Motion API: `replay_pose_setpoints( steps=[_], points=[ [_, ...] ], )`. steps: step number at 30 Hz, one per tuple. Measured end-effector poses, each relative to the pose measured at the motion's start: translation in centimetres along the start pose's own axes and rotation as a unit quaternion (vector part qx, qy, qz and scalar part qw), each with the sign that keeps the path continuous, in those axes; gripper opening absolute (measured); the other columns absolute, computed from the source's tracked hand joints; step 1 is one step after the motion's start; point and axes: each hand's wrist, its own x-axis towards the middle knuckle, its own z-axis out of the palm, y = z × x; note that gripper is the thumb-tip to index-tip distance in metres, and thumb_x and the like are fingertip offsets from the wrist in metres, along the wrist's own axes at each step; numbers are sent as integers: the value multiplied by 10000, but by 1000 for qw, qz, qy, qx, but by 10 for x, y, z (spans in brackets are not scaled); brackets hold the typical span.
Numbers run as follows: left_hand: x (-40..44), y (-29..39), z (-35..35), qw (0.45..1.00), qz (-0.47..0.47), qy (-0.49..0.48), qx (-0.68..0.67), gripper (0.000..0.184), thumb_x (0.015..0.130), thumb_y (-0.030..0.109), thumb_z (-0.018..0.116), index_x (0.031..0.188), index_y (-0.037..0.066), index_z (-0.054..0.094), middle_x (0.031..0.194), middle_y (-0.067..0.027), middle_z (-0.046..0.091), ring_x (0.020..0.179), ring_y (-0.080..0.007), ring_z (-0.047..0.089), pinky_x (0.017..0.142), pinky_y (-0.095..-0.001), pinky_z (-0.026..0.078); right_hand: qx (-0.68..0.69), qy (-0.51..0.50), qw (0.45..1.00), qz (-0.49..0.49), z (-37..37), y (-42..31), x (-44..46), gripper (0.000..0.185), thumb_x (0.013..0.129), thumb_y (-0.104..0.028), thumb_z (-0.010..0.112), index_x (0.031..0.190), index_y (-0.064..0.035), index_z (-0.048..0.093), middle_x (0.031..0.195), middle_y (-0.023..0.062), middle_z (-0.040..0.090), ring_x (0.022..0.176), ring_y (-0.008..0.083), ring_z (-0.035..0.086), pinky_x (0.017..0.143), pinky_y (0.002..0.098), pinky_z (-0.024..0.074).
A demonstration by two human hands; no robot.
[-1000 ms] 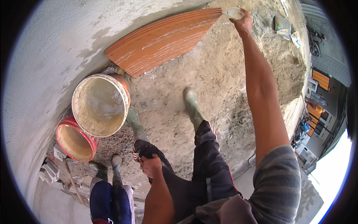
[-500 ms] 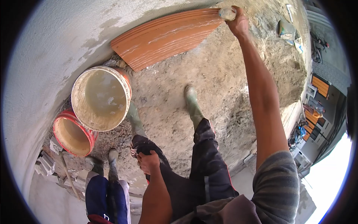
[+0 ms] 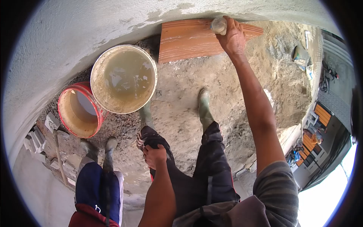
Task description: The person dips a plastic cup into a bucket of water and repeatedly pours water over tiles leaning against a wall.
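Plainly, a clear cup [image 3: 218, 26] is gripped in the right hand [image 3: 231, 37], and it is seen against the orange tiles [image 3: 191, 38], which are stacked lengthwise along the foot of the wall [image 3: 113, 19]. The cup's round end is turned toward the left of the view and partly toward the camera, so its long axis is foreshortened; its exact tilt, and whether the tiles are touched, cannot be told. The cup is wrapped from the side by bent fingers [image 3: 229, 22]. The right arm [image 3: 257, 90] is stretched well forward, only slightly bent. The left arm [image 3: 162, 193] is held low, and the left hand [image 3: 155, 156] is laid over the trouser leg [image 3: 174, 166], fingers curled; whether cloth is pinched cannot be told. Near the tiles, a pail [image 3: 99, 83] of cloudy water [image 3: 126, 79] is placed.
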Motion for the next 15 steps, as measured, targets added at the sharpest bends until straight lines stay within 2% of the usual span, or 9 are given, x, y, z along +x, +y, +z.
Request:
replay_pose_setpoints(
  steps=[5,6,10,13,15],
  points=[
    [8,-12,3,1000,0,1,-26,668,873,460,622,1404,67,523,1418,-153,533,1246,-370,594,1032,-475,498,-38,-18,999,-26,-2,-76,-10,713,744,-303,884,1345,-106,555,1253,127,623,1198,317,558,975,509,426],
    [10,-14,4,1000,-1,-2,-27,666,874,463,623,1401,69,525,1411,-152,534,1247,-368,591,1032,-474,498,-35,-27,999,-21,2,-86,-12,742,746,-331,873,1387,-148,547,1260,113,633,1212,328,563,974,523,419],
    [14,-21,5,999,-7,-11,-39,659,876,472,626,1391,73,530,1389,-153,540,1258,-358,577,1034,-474,492,-55,7,997,-63,2,-134,-21,667,738,-342,888,1279,-83,596,1161,125,619,1153,298,563,904,501,419],
    [18,-28,10,998,-10,-17,-55,650,878,473,626,1380,71,534,1380,-157,544,1269,-356,569,1036,-476,488,-72,8,996,-53,-3,-166,-29,674,739,-342,883,1278,-63,591,1158,138,619,1141,320,574,904,514,427],
    [20,-28,11,998,-8,-13,-61,644,879,472,625,1373,70,536,1375,-158,547,1275,-356,565,1036,-477,487,-31,-69,997,1,-4,-191,-40,725,742,-374,874,1331,-76,575,1220,148,620,1195,337,564,977,527,427]
  ],
)
